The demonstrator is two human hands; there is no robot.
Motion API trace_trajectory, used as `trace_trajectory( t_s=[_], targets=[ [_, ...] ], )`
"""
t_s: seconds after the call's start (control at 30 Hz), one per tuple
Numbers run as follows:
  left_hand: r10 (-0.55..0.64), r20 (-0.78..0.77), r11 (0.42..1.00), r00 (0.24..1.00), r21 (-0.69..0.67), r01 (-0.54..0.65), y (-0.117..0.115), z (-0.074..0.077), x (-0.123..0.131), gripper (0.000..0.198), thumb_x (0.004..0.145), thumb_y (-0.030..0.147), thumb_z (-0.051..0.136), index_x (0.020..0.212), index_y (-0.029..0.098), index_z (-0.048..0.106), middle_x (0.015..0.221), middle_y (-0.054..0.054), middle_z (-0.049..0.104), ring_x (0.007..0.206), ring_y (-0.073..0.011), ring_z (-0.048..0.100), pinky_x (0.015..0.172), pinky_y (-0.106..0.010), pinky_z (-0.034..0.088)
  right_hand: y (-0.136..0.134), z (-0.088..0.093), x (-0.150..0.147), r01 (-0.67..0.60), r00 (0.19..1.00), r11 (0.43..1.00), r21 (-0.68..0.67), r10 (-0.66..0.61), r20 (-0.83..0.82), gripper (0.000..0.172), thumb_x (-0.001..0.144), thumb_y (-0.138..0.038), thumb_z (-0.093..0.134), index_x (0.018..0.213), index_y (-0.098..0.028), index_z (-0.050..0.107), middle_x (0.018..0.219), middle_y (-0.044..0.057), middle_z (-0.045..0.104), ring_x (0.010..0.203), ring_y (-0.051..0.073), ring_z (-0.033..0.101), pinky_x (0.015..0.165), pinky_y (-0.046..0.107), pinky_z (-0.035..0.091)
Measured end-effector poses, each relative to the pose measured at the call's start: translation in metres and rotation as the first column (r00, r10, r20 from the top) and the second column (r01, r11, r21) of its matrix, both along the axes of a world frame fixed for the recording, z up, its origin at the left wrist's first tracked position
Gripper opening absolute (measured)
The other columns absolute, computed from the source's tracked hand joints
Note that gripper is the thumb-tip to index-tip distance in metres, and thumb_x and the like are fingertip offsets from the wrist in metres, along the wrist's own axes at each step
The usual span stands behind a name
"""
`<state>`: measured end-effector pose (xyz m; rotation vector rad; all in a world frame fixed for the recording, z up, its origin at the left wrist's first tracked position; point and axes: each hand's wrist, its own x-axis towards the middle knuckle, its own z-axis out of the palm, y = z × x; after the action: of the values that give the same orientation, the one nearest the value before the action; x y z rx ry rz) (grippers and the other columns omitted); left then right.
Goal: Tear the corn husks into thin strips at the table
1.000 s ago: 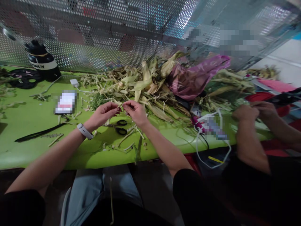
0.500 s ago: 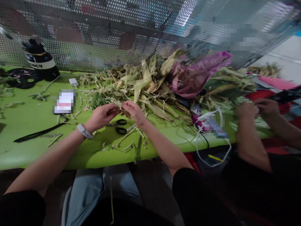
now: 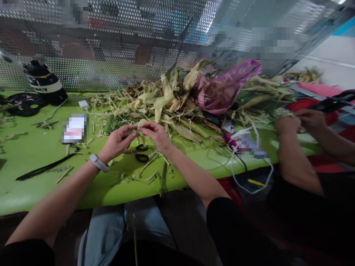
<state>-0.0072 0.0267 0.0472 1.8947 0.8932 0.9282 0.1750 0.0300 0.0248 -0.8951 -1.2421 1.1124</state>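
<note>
together, left hand (image 3: 118,142) and right hand (image 3: 156,133) pinch husk strip (image 3: 141,124).

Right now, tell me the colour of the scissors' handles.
Black; the scissors show best in the head view.

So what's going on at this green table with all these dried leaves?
A person seated at the green table pinches a pale husk strip between the left hand and right hand, just above the black scissors lying on the tabletop. A big pile of husks and a pink plastic bag sit behind. To the right, a second person's hands are busy with more husks at the table's edge.
</note>
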Motion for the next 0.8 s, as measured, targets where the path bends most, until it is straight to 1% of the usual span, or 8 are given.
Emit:
trace_trajectory(
  t_s=[0.07,0.13,0.33,0.5,0.57,0.63,0.73,0.8],
  targets=[
    [-0.088,0.032,0.983,0.996,-0.158,0.092,0.002,0.0,0.0,0.039,0.087,0.053,0.062,0.098,0.016,0.066,0.051,0.005,0.043,0.043,-0.0081,0.036,0.043,-0.021,0.025,-0.002,0.002,-0.001,0.002,0.999,0.999,0.035,-0.003,0.034,0.029,0.066,-0.041,0.079,0.075,-0.019,0.064,0.075,-0.002,0.059,0.073,0.011,0.054,0.073,0.027,0.047],
    [-0.152,0.069,0.945,0.986,-0.283,0.166,0.004,0.0,-0.001,0.039,0.083,0.055,0.065,0.087,0.017,0.067,0.051,0.006,0.04,0.043,-0.0069,0.033,0.042,-0.021,0.024,-0.004,0.002,-0.001,-0.011,0.998,0.998,0.056,0.007,0.061,0.028,0.066,-0.043,0.079,0.075,-0.02,0.065,0.078,-0.001,0.059,0.076,0.012,0.055,0.074,0.028,0.048],
    [-0.277,0.062,0.868,0.959,-0.411,0.278,0.007,0.0,-0.005,0.036,0.082,0.051,0.07,0.073,0.017,0.062,0.052,0.003,0.05,0.045,-0.0064,0.038,0.044,-0.02,0.028,-0.002,-0.001,0.0,-0.055,0.995,0.993,0.103,0.047,0.084,0.021,0.07,-0.038,0.079,0.074,-0.021,0.066,0.077,-0.002,0.057,0.07,0.01,0.051,0.069,0.026,0.048],
    [-0.182,0.172,0.832,0.968,-0.498,0.245,0.008,-0.003,-0.002,0.031,0.08,0.046,0.072,0.081,0.017,0.062,0.06,0.002,0.058,0.047,-0.0063,0.045,0.044,-0.019,0.028,0.001,-0.002,0.001,-0.11,0.993,0.994,-0.015,0.11,0.041,0.028,0.073,-0.044,0.076,0.083,-0.02,0.066,0.079,-0.002,0.063,0.075,0.011,0.058,0.073,0.026,0.05],
    [-0.145,0.226,0.819,0.963,-0.518,0.245,0.008,-0.005,-0.001,0.028,0.08,0.042,0.073,0.08,0.017,0.06,0.061,0.002,0.058,0.048,-0.0064,0.045,0.045,-0.019,0.027,0.002,0.0,0.004,-0.13,0.986,0.989,-0.071,0.136,0.097,0.031,0.078,-0.049,0.07,0.086,-0.02,0.066,0.083,0.0,0.065,0.078,0.012,0.06,0.077,0.027,0.05],
    [-0.101,0.263,0.827,0.96,-0.515,0.228,0.01,-0.007,0.0,0.026,0.08,0.039,0.071,0.075,0.017,0.057,0.06,0.001,0.058,0.048,-0.0067,0.044,0.045,-0.02,0.027,0.001,0.002,0.007,-0.139,0.969,0.985,-0.099,0.156,0.191,0.033,0.081,-0.051,0.066,0.086,-0.019,0.065,0.08,0.0,0.064,0.075,0.012,0.059,0.074,0.027,0.049],
    [-0.031,0.268,0.857,0.963,-0.489,0.163,0.011,-0.008,0.001,0.03,0.084,0.044,0.066,0.072,0.017,0.057,0.056,0.0,0.057,0.046,-0.0072,0.042,0.044,-0.022,0.025,0.001,0.005,0.011,-0.154,0.925,0.987,-0.048,0.161,0.343,0.037,0.079,-0.054,0.068,0.082,-0.018,0.063,0.071,-0.002,0.06,0.066,0.011,0.052,0.065,0.026,0.044],
    [-0.032,0.236,0.868,0.971,-0.475,0.144,0.012,-0.008,0.002,0.034,0.083,0.047,0.067,0.071,0.017,0.058,0.054,0.0,0.056,0.043,-0.0066,0.039,0.043,-0.022,0.022,0.001,0.006,0.012,-0.164,0.897,0.986,0.024,0.139,0.421,0.04,0.078,-0.057,0.068,0.079,-0.017,0.063,0.07,-0.001,0.059,0.066,0.012,0.05,0.067,0.027,0.042]
  ],
)
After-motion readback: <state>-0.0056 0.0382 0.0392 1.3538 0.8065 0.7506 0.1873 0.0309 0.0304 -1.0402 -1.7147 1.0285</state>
